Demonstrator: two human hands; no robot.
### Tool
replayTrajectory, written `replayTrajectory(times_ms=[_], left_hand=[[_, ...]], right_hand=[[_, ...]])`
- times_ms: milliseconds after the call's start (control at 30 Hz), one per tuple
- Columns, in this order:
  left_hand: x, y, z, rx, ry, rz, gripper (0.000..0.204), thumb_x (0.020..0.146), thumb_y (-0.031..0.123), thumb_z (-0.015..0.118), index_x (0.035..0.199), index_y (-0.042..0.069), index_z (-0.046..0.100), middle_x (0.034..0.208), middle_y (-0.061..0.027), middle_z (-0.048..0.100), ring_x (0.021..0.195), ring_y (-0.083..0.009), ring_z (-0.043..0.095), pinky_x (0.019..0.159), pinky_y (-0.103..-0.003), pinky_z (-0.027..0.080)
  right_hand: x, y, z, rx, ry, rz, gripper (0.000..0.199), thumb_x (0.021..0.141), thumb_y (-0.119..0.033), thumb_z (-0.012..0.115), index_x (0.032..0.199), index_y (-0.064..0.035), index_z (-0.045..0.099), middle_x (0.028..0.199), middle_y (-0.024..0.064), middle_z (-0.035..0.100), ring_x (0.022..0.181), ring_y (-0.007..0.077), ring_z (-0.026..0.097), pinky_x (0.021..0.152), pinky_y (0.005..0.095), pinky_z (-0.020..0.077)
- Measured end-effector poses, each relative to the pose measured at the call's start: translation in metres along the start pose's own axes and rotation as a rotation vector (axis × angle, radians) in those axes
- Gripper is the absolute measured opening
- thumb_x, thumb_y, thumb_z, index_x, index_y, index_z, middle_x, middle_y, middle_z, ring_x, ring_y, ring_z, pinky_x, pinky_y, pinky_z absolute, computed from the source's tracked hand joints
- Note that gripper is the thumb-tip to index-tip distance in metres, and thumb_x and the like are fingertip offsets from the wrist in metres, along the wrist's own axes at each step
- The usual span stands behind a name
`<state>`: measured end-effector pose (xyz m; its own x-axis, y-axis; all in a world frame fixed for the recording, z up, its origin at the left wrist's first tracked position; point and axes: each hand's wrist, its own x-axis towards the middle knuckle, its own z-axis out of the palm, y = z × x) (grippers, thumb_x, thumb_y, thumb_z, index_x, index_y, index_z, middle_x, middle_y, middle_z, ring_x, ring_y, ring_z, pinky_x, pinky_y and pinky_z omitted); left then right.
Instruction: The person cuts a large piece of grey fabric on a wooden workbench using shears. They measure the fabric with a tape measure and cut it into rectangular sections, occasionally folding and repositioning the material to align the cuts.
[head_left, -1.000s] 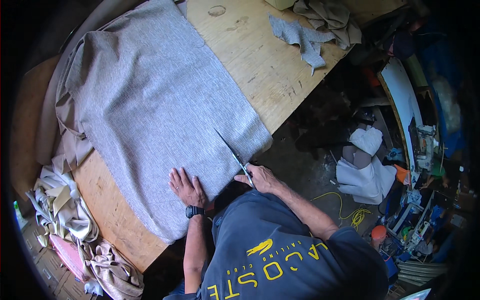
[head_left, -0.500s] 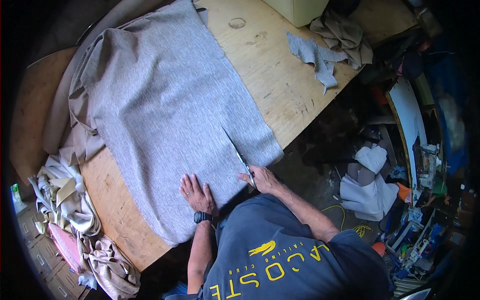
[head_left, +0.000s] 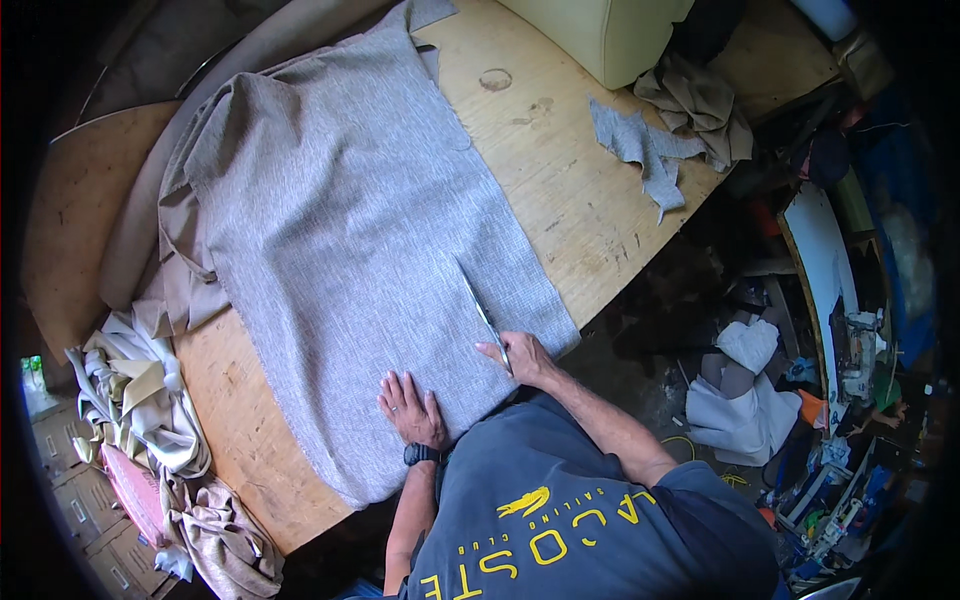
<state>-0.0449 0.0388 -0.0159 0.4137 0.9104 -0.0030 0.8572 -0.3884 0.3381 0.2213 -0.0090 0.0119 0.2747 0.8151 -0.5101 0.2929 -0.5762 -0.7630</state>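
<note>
A wide piece of grey woven fabric (head_left: 340,210) lies over the wooden table, its near edge at the table's front. My right hand (head_left: 522,360) grips a pair of scissors (head_left: 482,310) by the handles near that front edge. The long blades lie over the fabric, pointing away and slightly left. To the left, my left hand (head_left: 412,412) rests flat on the cloth with fingers spread, a dark watch (head_left: 420,454) on its wrist. Whether the lower blade is under the cloth cannot be made out.
Grey scraps (head_left: 650,155) and a crumpled brown cloth (head_left: 695,105) lie at the table's far right, beside a cream block (head_left: 610,35). Fabric remnants (head_left: 140,400) heap along the left edge of the wooden table (head_left: 235,390). White material (head_left: 745,415) sits on the floor at right.
The whole view has shifted a little, with the table and fabric appearing lower and further right. Relative to the cloth, my right hand and the scissors sit slightly farther forward; my left hand still presses it.
</note>
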Motion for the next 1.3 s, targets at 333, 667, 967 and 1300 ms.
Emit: replayTrajectory(times_ms=[333, 667, 967, 1300], left_hand=[[0.003, -0.003, 0.001, -0.016, -0.011, 0.010, 0.057, 0.091, 0.028, 0.056, 0.142, 0.004, 0.045, 0.156, -0.0210, 0.029, 0.147, -0.0385, 0.022, 0.119, -0.055, 0.010], [-0.002, -0.014, 0.011, -0.016, 0.002, 0.042, 0.060, 0.091, 0.031, 0.057, 0.144, 0.007, 0.042, 0.157, -0.0210, 0.028, 0.146, -0.0404, 0.022, 0.118, -0.057, 0.011], [0.060, -0.015, 0.001, -0.160, 0.092, 0.042, 0.049, 0.085, 0.024, 0.066, 0.129, 0.007, 0.054, 0.140, -0.0168, 0.047, 0.133, -0.0370, 0.039, 0.111, -0.054, 0.026], [0.212, 0.021, 0.008, -0.091, 0.117, 0.149, 0.060, 0.088, 0.029, 0.064, 0.140, 0.007, 0.046, 0.153, -0.0203, 0.033, 0.144, -0.0380, 0.027, 0.118, -0.054, 0.016]], right_hand=[[0.040, -0.022, -0.008, 0.027, 0.111, -0.054, 0.062, 0.086, -0.057, 0.067, 0.071, 0.0031, 0.061, 0.062, 0.0198, 0.060, 0.059, 0.0305, 0.060, 0.058, 0.0443, 0.0473], [0.067, -0.047, -0.022, 0.070, 0.061, -0.055, 0.064, 0.086, -0.059, 0.066, 0.070, 0.0021, 0.060, 0.058, 0.0179, 0.058, 0.057, 0.0274, 0.062, 0.056, 0.0425, 0.0477], [0.093, -0.070, -0.041, 0.164, -0.015, -0.004, 0.067, 0.086, -0.063, 0.064, 0.068, 0.0013, 0.059, 0.058, 0.0174, 0.057, 0.056, 0.0249, 0.059, 0.055, 0.0433, 0.0462], [0.136, -0.081, -0.046, 0.148, 0.034, -0.108, 0.055, 0.088, -0.053, 0.069, 0.066, -0.0043, 0.058, 0.054, 0.0062, 0.058, 0.047, 0.0130, 0.055, 0.045, 0.0336, 0.0437]])
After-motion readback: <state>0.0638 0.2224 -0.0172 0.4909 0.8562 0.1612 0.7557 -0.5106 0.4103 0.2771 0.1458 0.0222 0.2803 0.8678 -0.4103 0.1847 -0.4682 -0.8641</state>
